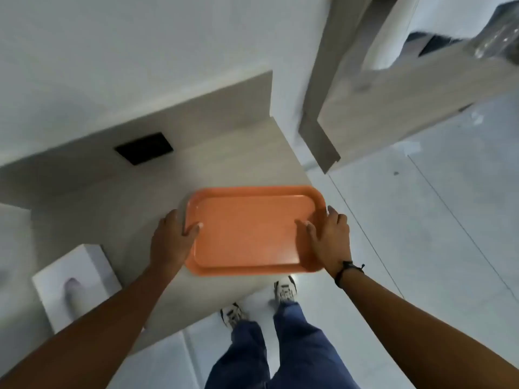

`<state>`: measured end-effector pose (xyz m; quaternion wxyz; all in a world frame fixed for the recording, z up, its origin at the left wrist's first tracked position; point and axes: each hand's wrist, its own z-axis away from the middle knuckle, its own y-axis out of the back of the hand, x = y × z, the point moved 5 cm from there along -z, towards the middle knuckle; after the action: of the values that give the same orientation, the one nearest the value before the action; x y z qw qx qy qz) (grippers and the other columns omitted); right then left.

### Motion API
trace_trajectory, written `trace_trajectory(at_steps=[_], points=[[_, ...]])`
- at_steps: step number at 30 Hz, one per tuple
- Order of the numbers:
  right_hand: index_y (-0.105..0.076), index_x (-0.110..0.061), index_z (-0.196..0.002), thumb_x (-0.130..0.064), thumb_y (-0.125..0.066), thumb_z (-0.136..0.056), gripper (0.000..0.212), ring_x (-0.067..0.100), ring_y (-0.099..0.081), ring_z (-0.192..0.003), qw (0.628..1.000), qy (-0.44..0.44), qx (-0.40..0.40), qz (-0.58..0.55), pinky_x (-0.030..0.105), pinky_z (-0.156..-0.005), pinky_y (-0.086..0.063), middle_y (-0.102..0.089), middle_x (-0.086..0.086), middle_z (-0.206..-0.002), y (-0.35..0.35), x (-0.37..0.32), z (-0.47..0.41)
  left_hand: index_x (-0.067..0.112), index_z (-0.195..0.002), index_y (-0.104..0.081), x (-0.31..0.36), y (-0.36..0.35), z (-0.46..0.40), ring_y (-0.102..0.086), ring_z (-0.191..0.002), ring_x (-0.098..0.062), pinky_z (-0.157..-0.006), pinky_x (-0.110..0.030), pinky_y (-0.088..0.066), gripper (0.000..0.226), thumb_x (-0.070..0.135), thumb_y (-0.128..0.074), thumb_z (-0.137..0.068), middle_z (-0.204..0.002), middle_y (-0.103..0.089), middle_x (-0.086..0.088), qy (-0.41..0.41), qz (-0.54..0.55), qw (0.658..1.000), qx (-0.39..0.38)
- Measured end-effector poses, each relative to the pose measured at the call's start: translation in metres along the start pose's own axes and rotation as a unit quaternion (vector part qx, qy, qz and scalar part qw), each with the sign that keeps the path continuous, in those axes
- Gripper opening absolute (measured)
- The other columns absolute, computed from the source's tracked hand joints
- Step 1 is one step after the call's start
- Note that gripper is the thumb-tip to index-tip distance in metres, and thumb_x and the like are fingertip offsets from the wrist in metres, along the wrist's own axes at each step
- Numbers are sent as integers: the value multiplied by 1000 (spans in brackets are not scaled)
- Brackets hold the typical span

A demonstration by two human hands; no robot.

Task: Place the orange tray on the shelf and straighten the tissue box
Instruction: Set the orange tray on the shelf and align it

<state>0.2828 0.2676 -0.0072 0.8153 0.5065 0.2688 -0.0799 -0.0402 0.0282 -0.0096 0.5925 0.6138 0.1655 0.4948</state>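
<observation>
An empty orange tray [250, 231] is over the right end of a light wooden shelf [118, 217], near its front edge. My left hand [171, 240] grips the tray's left rim, thumb on top. My right hand [328, 240] grips the right rim the same way. Whether the tray rests on the shelf or hovers just above it I cannot tell. A white tissue box [75, 284] sits at the lower left on the shelf, turned at an angle to the shelf's edge, a tissue poking from its top.
A black rectangular panel [143, 148] is set in the shelf's back wall. A wooden counter [407, 102] with a clear plastic item on it stands at the upper right. My legs and shoes are on the pale tiled floor [421, 234] below the shelf's corner.
</observation>
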Motion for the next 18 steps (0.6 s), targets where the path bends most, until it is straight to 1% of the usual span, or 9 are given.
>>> trace_trajectory(at_steps=[1,2,5,7,8,9,11,13,18], points=[[-43,-3,-157,-57,-67,-104,80,43,-56,-134,1000,-16,15,-16,52,-112,-49,-53,24,-150,-5,7,-2,8,-110,-63,-4,-7,1,-68,-106,-46,-85,-51,-53,45,46,-81,-92,-107,-71,-21,4,12,1000,4],[-46,-3,-154,-52,-68,-105,73,43,-57,-133,998,-39,26,-34,52,-111,-50,-54,23,-149,-6,9,-5,10,-104,-63,-6,-9,0,-69,-100,-45,-82,-49,-52,39,44,-80,-94,-100,-72,-19,17,22,1000,15],[-55,-3,-141,-39,-65,-109,48,40,-65,-122,993,-82,29,-76,45,-98,-54,-61,20,-141,-14,18,-10,10,-105,-69,-15,-18,5,-71,-92,-44,-76,-43,-47,31,39,-77,-98,-87,-71,-10,61,60,996,28],[-59,-2,-130,-34,-60,-112,36,39,-68,-114,992,-92,32,-85,48,-96,-57,-67,20,-131,-20,21,-12,10,-97,-68,-14,-23,9,-68,-82,-41,-71,-37,-39,28,37,-73,-101,-75,-60,0,61,81,994,42],[-60,-1,-126,-32,-58,-113,33,39,-68,-112,992,-93,35,-79,51,-97,-58,-69,20,-127,-21,20,-12,9,-92,-66,-14,-25,11,-66,-78,-39,-70,-36,-37,30,37,-72,-102,-73,-57,1,68,91,993,43],[-60,0,-124,-30,-57,-114,32,39,-69,-111,992,-95,39,-75,51,-96,-59,-70,20,-124,-24,21,-15,7,-90,-65,-16,-28,12,-65,-75,-39,-69,-36,-37,32,36,-70,-103,-72,-58,-2,74,97,991,48],[-61,1,-122,-28,-55,-115,30,40,-69,-109,993,-92,49,-63,45,-90,-56,-70,21,-121,-29,19,-18,3,-91,-66,-20,-30,15,-65,-75,-40,-67,-40,-42,34,34,-69,-105,-77,-66,-14,86,111,989,57],[-61,2,-121,-28,-55,-115,31,41,-69,-107,994,-79,52,-56,45,-90,-55,-71,22,-119,-31,12,-20,1,-92,-67,-22,-28,24,-66,-76,-39,-70,-43,-48,35,33,-68,-106,-83,-71,-20,98,124,985,67],[-62,2,-119,-26,-54,-115,29,43,-68,-109,999,-20,17,-29,54,-97,-59,-70,24,-119,-46,-20,-31,4,-93,-67,-43,-17,48,-61,-74,-29,-69,-33,-41,31,31,-65,-108,-83,-69,-13,140,156,971,114]])
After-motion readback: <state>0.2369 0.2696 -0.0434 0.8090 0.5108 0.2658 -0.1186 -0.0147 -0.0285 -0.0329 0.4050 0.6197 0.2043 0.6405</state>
